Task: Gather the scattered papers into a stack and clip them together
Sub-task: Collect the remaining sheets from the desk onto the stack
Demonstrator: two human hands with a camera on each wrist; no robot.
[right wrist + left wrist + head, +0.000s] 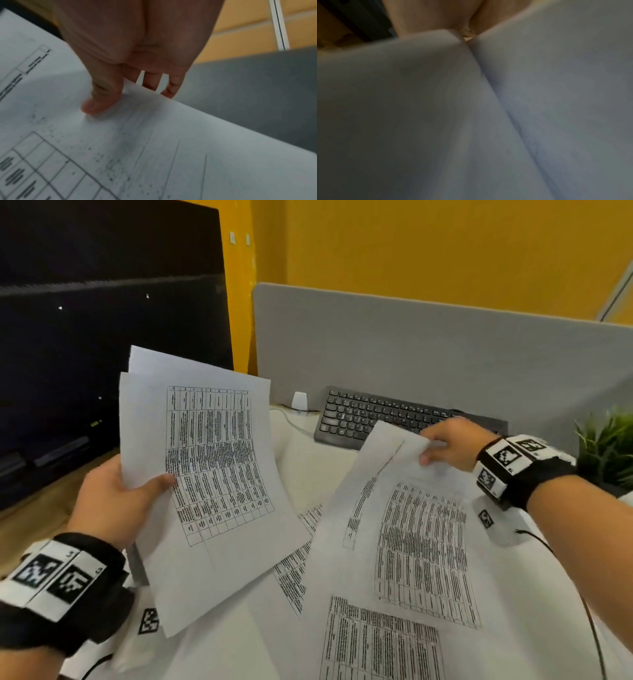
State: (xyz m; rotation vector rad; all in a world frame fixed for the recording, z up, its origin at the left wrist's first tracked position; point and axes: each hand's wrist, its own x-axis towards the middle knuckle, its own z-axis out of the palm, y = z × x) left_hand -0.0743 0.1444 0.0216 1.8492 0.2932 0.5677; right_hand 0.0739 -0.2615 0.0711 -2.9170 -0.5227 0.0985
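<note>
My left hand (116,501) holds up a few printed sheets (212,474) by their left edge, thumb on top. In the left wrist view those sheets (488,121) fill the picture from below and hide most of the hand. My right hand (445,450) pinches the top corner of another printed sheet (411,542), lifted off the desk at that corner. The right wrist view shows the thumb (101,97) on top of this sheet (154,148) and the fingers under its edge. More printed papers (376,645) lie scattered on the white desk. I see no clip.
A black keyboard (376,412) lies behind the papers against a grey partition (445,354). A dark monitor (102,320) stands at the left. A green plant (609,440) is at the right edge. A thin black cable (596,628) runs along the desk's right side.
</note>
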